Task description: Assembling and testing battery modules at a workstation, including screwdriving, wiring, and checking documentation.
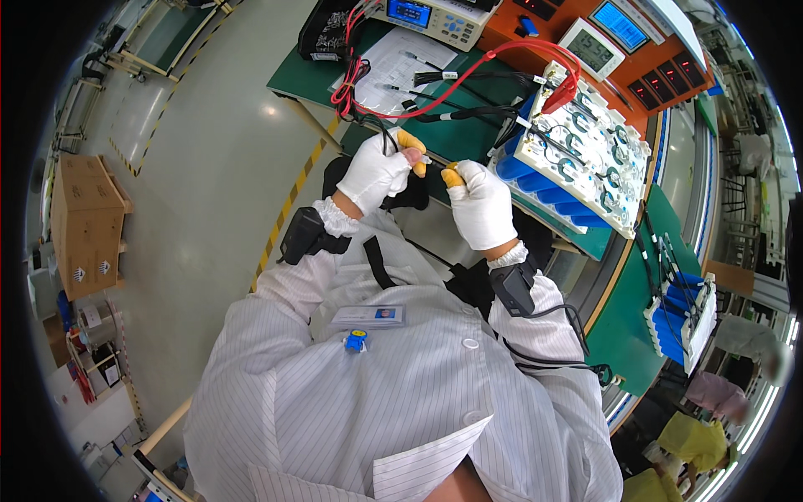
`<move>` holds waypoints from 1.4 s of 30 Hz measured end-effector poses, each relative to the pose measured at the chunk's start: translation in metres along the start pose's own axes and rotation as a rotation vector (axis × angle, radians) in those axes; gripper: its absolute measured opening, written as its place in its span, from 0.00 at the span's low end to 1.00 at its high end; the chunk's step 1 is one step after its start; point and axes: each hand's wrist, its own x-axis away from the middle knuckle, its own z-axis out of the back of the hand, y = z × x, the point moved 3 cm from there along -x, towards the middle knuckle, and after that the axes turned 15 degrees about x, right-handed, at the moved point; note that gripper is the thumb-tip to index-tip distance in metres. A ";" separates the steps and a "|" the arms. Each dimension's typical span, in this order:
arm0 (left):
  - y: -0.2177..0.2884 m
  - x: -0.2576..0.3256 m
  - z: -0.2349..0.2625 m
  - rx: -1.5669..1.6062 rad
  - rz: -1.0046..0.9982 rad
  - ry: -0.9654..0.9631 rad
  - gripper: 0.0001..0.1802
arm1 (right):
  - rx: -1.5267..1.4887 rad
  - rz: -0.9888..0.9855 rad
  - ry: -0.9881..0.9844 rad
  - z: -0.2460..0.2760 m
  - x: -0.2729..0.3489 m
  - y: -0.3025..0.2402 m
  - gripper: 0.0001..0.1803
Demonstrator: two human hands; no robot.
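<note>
My left hand (376,174), in a white glove with yellow fingertips, is closed in a pinch in front of the bench edge. A black cable (387,138) passes down into it, and a small whitish connector end (426,160) pokes out past the fingertips. My right hand (483,205), gloved the same way, is close by on the right with its fingers pressed together; what they hold, if anything, is hidden. Just beyond it stands a battery pack (577,146) of blue cells, with a white top plate crossed by black wires and rings.
Red test leads (435,102) loop across the green bench (309,79) from a bench meter (431,18). Paper sheets (401,63) lie under black cables. An orange instrument panel (535,42) stands behind. A second blue-and-white pack (682,318) sits farther right. Cardboard boxes (88,222) stand at left.
</note>
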 end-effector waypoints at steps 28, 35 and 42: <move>-0.017 -0.005 0.013 0.036 0.109 0.159 0.15 | -0.226 0.032 -0.101 0.002 -0.004 0.001 0.06; -0.012 -0.032 0.020 0.045 0.000 0.250 0.23 | -0.311 -0.045 -0.079 -0.001 0.000 0.001 0.06; 0.026 -0.054 0.018 -0.919 -0.704 0.367 0.36 | -0.134 0.157 -0.123 0.008 -0.003 -0.011 0.15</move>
